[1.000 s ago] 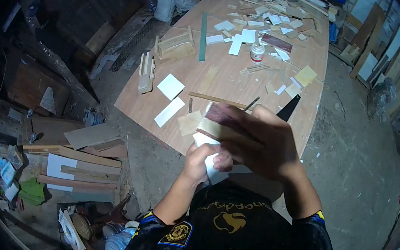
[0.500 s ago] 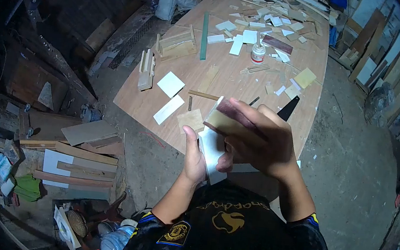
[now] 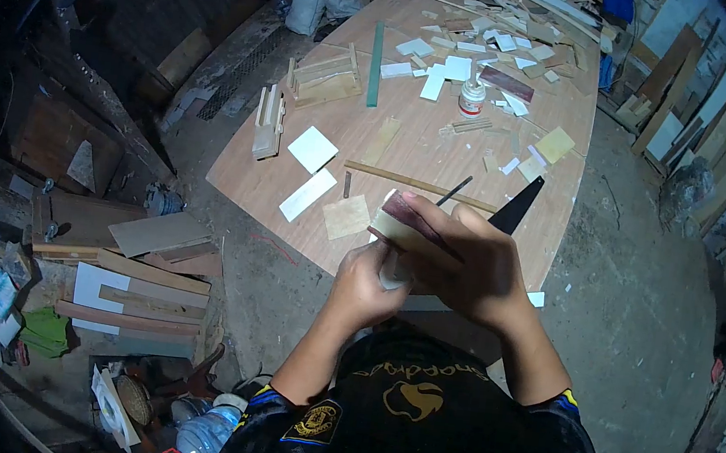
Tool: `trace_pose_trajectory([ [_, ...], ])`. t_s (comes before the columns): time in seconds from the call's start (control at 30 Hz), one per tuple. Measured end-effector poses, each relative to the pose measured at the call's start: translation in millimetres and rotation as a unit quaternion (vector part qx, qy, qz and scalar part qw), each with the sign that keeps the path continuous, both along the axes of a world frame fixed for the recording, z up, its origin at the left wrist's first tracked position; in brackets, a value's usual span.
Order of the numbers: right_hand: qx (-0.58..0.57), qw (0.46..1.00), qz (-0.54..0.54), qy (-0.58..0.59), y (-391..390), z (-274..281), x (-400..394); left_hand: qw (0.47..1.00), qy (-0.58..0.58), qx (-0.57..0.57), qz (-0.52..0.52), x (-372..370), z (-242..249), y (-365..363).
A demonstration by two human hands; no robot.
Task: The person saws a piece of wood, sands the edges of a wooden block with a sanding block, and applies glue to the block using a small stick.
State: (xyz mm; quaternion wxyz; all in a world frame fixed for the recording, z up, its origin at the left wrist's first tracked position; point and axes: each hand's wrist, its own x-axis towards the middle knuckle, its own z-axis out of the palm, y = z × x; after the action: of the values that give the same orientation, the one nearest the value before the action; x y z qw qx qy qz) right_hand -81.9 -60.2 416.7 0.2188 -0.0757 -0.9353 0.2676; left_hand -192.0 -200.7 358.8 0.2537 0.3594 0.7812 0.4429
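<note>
My right hand (image 3: 489, 271) is closed around a wooden piece (image 3: 395, 230) with a dark-red strip along its upper side, held above the table's near edge. Just below it, my left hand (image 3: 364, 287) is closed on a white board (image 3: 392, 276); only a small part of the board shows, and its contact with the wooden piece is hidden. Beyond the hands lie a square of pale plywood (image 3: 345, 218), a long wooden strip (image 3: 412, 184) and a dark thin tool (image 3: 455, 190). A black saw blade (image 3: 517, 206) rests to the right.
The wooden table (image 3: 244, 180) carries a glue jar (image 3: 472, 102), a green strip (image 3: 376, 64), two small wooden assemblies (image 3: 325, 81) at the left and many offcuts (image 3: 506, 43) at the far end. Boards (image 3: 143, 296) lie on the floor at left; more lean at right.
My left hand has risen and turned inward, its fingers now closing beneath the wooden piece, and the white board is mostly hidden. My right hand has shifted slightly left and down.
</note>
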Motion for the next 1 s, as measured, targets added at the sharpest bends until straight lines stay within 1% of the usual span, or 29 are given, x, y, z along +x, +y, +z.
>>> trace_pose_trajectory([
  [0.07, 0.011, 1.0, -0.005, 0.007, -5, -6, 1, 0.996, 0.086, 0.031, 0.018, 2, -7, 2],
  [0.1, 0.001, 0.999, -0.022, 0.037, -8, -13, 3, 0.996, 0.086, 0.031, 0.019, 2, -11, 4],
  [0.13, -0.009, 0.997, -0.039, 0.066, -10, -19, 5, 0.994, 0.085, 0.058, 0.036, 3, -15, 6],
  [0.17, -0.008, 0.997, -0.04, 0.065, -11, -25, 7, 0.992, 0.083, 0.084, 0.051, 5, -17, 8],
  [0.2, 0.047, 0.995, -0.046, 0.073, -12, -30, 9, 0.992, 0.082, 0.085, 0.051, 6, -17, 10],
  [0.23, 0.101, 0.99, -0.052, 0.08, -13, -30, 10, 0.993, 0.021, 0.103, 0.059, 8, -17, 10],
  [0.27, 0.102, 0.99, -0.053, 0.08, -13, -25, 10, 0.99, -0.039, 0.122, 0.066, 9, -16, 12],
  [0.3, 0.016, 0.995, -0.085, 0.049, -14, -17, 9, 0.99, -0.04, 0.122, 0.065, 12, -13, 15],
  [0.33, -0.07, 0.99, -0.118, 0.017, -15, -12, 8, 0.987, -0.07, 0.114, 0.09, 15, -9, 18],
  [0.37, -0.07, 0.99, -0.12, 0.016, -13, -13, 5, 0.983, -0.099, 0.108, 0.114, 17, -6, 21],
  [0.4, -0.073, 0.988, -0.129, 0.034, -10, -17, 0, 0.983, -0.099, 0.108, 0.111, 16, -7, 23],
  [0.47, -0.075, 0.986, -0.139, 0.053, -7, -20, -3, 0.995, 0.036, 0.034, 0.083, 10, -11, 26],
  [0.53, -0.08, 0.985, -0.148, 0.03, -8, -22, -4, 0.994, 0.053, 0.058, 0.072, 1, -13, 25],
  [0.57, -0.08, 0.986, -0.144, 0.029, -10, -24, -2, 0.992, 0.07, 0.082, 0.061, -1, -15, 24],
  [0.6, -0.096, 0.985, -0.143, 0.032, -10, -26, 3, 0.992, 0.071, 0.082, 0.066, -2, -21, 26],
  [0.67, -0.113, 0.983, -0.138, 0.032, -10, -24, 1, 0.99, -0.005, 0.116, 0.082, 4, -30, 32],
  [0.7, -0.122, 0.98, -0.152, 0.045, -7, -19, -4, 0.989, -0.006, 0.117, 0.087, 6, -31, 32],
  [0.73, -0.13, 0.975, -0.169, 0.057, -3, -15, -8, 0.989, -0.043, 0.123, 0.069, 8, -26, 34],
  [0.77, -0.141, 0.972, -0.154, 0.105, 2, -23, -14, 0.987, -0.079, 0.13, 0.05, 9, -21, 34],
  [0.8, -0.139, 0.973, -0.15, 0.107, 3, -21, -15, 0.987, -0.077, 0.133, 0.054, 6, -16, 36],
  [0.83, -0.143, 0.972, -0.152, 0.105, 2, -19, -16, 0.993, 0.051, 0.086, 0.055, 1, -11, 38],
  [0.87, -0.149, 0.971, -0.155, 0.101, -1, -17, -15, 0.982, 0.176, 0.035, 0.055, -3, -8, 38],
  [0.9, -0.153, 0.974, -0.163, 0.047, -4, -9, -10, 0.982, 0.177, 0.033, 0.06, -4, -9, 38],
  [0.93, -0.153, 0.974, -0.158, 0.047, -3, -12, -12, 0.978, 0.198, 0.028, 0.063, -3, -12, 41],
  [1.0, -0.133, 0.97, -0.135, 0.15, 2, -24, -15, 0.974, 0.217, 0.024, 0.067, -5, -13, 42],
])
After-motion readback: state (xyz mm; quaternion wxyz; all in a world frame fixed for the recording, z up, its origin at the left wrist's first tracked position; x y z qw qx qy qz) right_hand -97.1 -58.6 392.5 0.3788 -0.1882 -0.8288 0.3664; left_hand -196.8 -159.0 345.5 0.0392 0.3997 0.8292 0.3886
